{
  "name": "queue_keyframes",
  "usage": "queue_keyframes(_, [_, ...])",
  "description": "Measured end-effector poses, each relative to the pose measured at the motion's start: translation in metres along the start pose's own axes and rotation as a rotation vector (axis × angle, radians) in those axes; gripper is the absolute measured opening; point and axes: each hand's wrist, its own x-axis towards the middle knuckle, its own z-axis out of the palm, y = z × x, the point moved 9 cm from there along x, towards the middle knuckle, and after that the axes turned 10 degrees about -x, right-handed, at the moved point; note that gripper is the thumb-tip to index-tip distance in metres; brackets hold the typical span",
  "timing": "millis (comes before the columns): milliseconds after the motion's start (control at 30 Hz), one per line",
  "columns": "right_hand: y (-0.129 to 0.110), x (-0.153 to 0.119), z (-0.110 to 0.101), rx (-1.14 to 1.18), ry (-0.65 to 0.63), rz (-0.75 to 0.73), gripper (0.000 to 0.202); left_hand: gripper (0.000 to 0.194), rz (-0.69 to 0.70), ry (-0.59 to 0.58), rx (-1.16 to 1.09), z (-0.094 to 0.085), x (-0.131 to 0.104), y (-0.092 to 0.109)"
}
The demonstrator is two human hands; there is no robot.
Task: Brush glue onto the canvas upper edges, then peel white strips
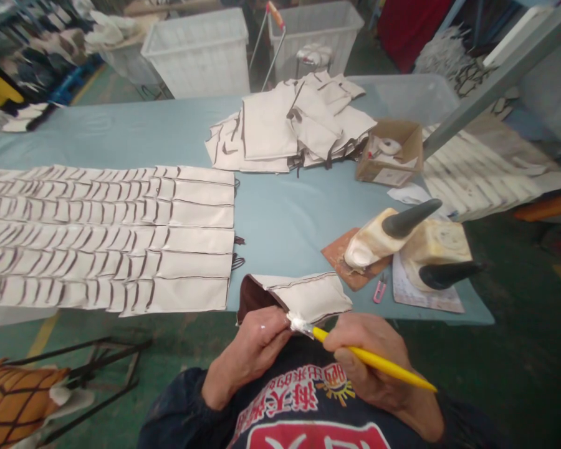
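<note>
Across a workbench covered with a smooth blue-green sheet point(280, 218), overlapping rows of cream fabric pieces with dark brown edging point(107, 237) are laid out at the left; below them, an orange cushion point(21, 399) is crossed by black straps. Beyond the bench, a ribbed translucent plastic bin point(199, 53) is stood on the green floor. At the near edge, the mouth of a cream pouch with brown lining point(308, 293) is pinched between the left hand's point(257, 340) fingers. On the dark apron point(280, 399), Chinese characters are printed, 海 and 天 among them. By the right hand point(376, 346), a yellow-handled brush point(393, 368) is gripped, its tip coated in thick white paste at the pouch's edge. Farther right, pink snips point(380, 290), a cardboard box point(393, 153) and two blocky, cream-coloured containers, each with a dark tapered cone point(414, 218), are seen.
</note>
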Motion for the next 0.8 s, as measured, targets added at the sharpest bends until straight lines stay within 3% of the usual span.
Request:
queue_keyframes(133, [-0.009,-0.004,0.0,0.07,-0.033,-0.115,0.026,0.027,-0.022,0.036,-0.041,-0.002,-0.003,-0.003])
queue_keyframes(267, [0.003,-0.002,-0.009,-0.033,0.025,-0.015,0.025,0.028,-0.026,0.082,-0.066,-0.006,-0.005,-0.004])
queue_keyframes(433, [-0.007,0.001,0.0,0.039,-0.018,-0.069,0.03,0.025,-0.025,0.072,-0.099,-0.006,-0.005,-0.003])
queue_keyframes(600, [0.004,0.0,-0.01,-0.056,0.091,0.043,0.03,0.025,-0.011,0.081,-0.07,-0.007,-0.006,-0.002])
queue_keyframes(800, [-0.001,-0.004,0.003,0.061,0.007,0.037,0.032,0.023,-0.001,0.1,-0.104,-0.006,-0.006,-0.002])
